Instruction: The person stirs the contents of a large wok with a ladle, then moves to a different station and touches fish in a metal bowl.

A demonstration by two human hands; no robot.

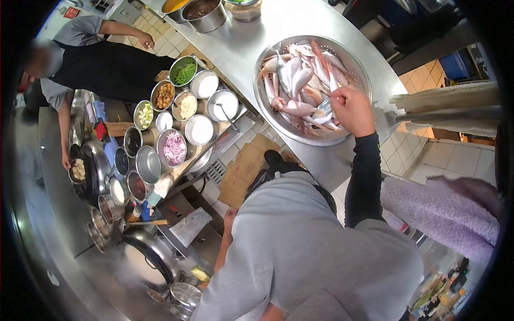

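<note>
A large steel colander (258, 88) full of whole pinkish-silver fish (300, 77) rests on the steel counter. My right hand (350, 109), below a black sleeve, is over the colander's right side, its thumb and fingers pinched on a fish near the rim. Beneath my hand, part of the fish is hidden. Down beside my body, next to the grey shirt, my left hand (230, 218) has its fingers curled in, with nothing visible in them.
Many bowls stand on the left worktop, including green vegetables (185, 73) and sliced onion (174, 148). A person in a dark apron (118, 69) reaches toward a bowl at far left. Metal pots (204, 16) stand on the counter's back edge. Purple towel (439, 214) at right.
</note>
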